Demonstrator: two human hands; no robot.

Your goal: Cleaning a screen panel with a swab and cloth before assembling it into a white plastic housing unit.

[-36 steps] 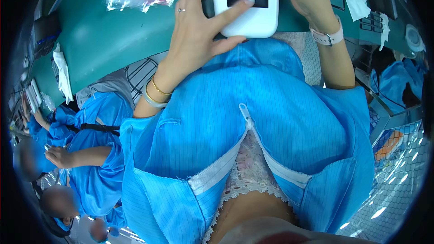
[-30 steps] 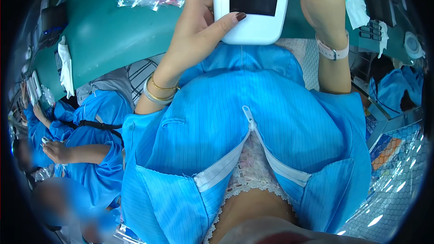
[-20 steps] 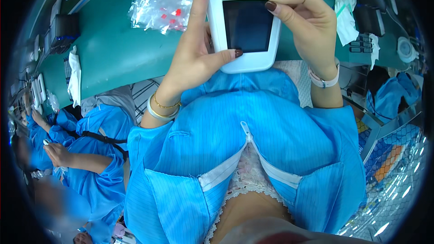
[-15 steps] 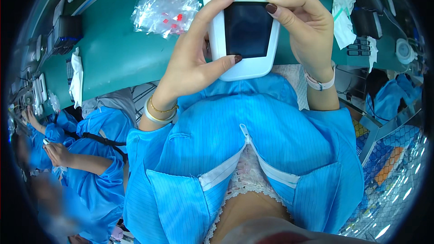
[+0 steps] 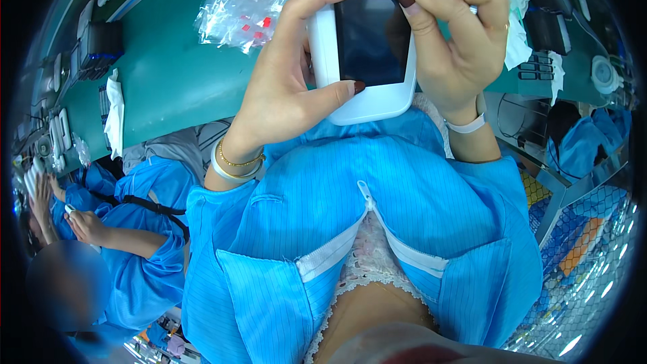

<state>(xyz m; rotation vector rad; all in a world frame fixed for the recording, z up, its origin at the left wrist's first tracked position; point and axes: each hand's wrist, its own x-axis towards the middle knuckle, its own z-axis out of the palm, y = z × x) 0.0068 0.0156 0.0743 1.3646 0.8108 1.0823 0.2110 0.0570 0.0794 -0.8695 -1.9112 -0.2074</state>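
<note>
A white handheld device [image 5: 373, 44] with a dark rectangular screen is held up over the near edge of the bench. My left hand [image 5: 280, 91] grips it from the left, index finger along the screen's upper edge and thumb on its lower left corner. At the upper right corner of the screen, my right hand [image 5: 461, 47] has thumb and index fingertip pinched together, with the other fingers curled. Whatever lies between those fingertips is too small to make out. Left of the device, clear plastic bags [image 5: 242, 17] with small red pieces lie on the green bench [image 5: 168, 74].
Stacked black trays [image 5: 101, 47] stand at the left, near a white cloth [image 5: 114, 114]. White tissue [image 5: 515, 23] and black holders [image 5: 536, 71] lie on the right. A co-worker in a blue smock [image 5: 138, 276] sits at the left. A mesh basket [image 5: 586, 236] is at the lower right.
My right hand has drawn in from the device's right edge; its fingers have curled and now pinch at the screen's upper right corner. The device has shifted slightly upward in view at its top.
</note>
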